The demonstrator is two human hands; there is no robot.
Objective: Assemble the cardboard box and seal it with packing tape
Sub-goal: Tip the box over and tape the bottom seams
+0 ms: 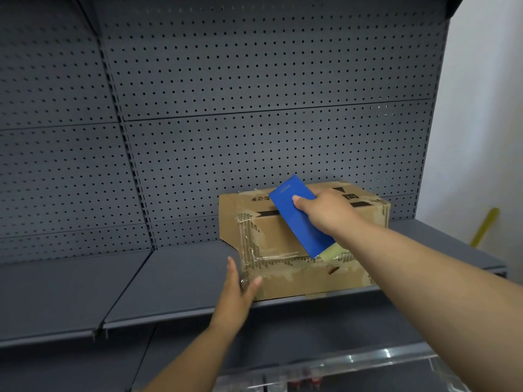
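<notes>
I see the cardboard box point(278, 236) lying on the grey shelf point(169, 278), toward the right, with its far side close to the perforated back panel point(254, 108). Its top is worn, with torn paper, black printing and strips of old clear tape point(252, 250) along the left and near edges.

My right hand point(325, 213) reaches in from the right and grasps a blue flat piece point(300, 219), thumb pressed on its upper face. The piece lies slanted across the top of the box. I cannot tell what it is.

My left hand point(236, 292) is released, fingers straight and thumb spread, touching the box's near left corner.

Far right, a yellow stick point(484, 227) leans near the white wall point(481, 108).
</notes>
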